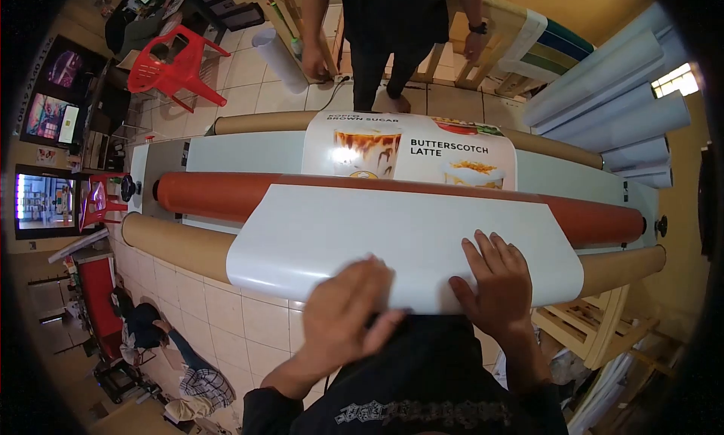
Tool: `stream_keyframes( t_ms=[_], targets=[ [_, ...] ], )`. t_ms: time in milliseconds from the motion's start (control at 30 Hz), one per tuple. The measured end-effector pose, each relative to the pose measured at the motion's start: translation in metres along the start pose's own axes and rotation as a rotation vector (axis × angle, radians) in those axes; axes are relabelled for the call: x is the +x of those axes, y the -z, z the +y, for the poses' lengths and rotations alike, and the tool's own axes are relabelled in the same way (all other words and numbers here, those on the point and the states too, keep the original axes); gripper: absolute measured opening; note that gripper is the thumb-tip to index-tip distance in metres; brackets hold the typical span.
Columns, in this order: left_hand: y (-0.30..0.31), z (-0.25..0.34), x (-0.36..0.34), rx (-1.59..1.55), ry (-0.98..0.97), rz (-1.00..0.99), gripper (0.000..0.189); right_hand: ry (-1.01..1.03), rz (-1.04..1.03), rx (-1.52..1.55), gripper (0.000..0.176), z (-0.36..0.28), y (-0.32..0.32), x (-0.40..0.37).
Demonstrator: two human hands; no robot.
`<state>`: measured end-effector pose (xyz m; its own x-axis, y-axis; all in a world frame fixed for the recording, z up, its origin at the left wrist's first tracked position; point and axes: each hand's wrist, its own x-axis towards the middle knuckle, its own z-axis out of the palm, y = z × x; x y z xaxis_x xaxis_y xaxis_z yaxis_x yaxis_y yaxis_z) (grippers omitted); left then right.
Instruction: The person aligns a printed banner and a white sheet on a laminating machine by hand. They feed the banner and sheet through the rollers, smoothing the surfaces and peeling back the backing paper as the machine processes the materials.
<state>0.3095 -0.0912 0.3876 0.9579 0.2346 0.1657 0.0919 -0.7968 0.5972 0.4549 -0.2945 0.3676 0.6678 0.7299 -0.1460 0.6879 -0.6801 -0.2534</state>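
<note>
A glossy white sheet point(392, 231) drapes from a red-brown roller point(215, 197) toward me, over the near cardboard tube point(181, 248). My right hand point(499, 284) lies on the sheet's right part, palm down, fingers spread. On its near middle part rests my left hand point(343, 307), slightly smeared, thumb apart from the other fingers, with nothing seen in it. Beyond the roller, a printed poster point(460, 150) reading "Butterscotch Latte" with pictures of drinks curves over the far side. The sheet's near edge is partly hidden by my hands.
Across the machine stands a person in dark clothes point(396, 20). Large white rolls point(603, 77) lean at the right, above a wooden frame point(603, 329). A black knob point(661, 225) sits at the roller's right end. Red plastic chair point(177, 65) and screens stand left; another person sits lower left.
</note>
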Motion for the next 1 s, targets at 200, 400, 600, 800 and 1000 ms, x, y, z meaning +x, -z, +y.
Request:
stream_keyframes(
  t_ms=[200,400,600,800,1000],
  targets=[
    [0.012,-0.043,0.028,0.447,0.090,0.083,0.054,0.019,0.034,-0.008,0.064,0.003,-0.007,-0.014],
    [0.006,-0.050,0.011,0.384,0.088,-0.016,0.052,0.083,0.229,-0.117,0.061,-0.004,-0.019,-0.040],
    [-0.001,-0.046,-0.009,0.436,0.058,0.087,0.052,0.060,0.224,-0.128,0.060,-0.009,-0.023,-0.056],
    [-0.013,-0.060,-0.031,0.480,0.008,0.187,0.059,0.072,0.169,-0.083,0.073,-0.006,-0.036,-0.076],
    [-0.021,-0.056,-0.049,0.453,0.032,0.246,0.056,0.131,0.229,-0.025,0.073,0.000,-0.047,-0.093]
  ],
)
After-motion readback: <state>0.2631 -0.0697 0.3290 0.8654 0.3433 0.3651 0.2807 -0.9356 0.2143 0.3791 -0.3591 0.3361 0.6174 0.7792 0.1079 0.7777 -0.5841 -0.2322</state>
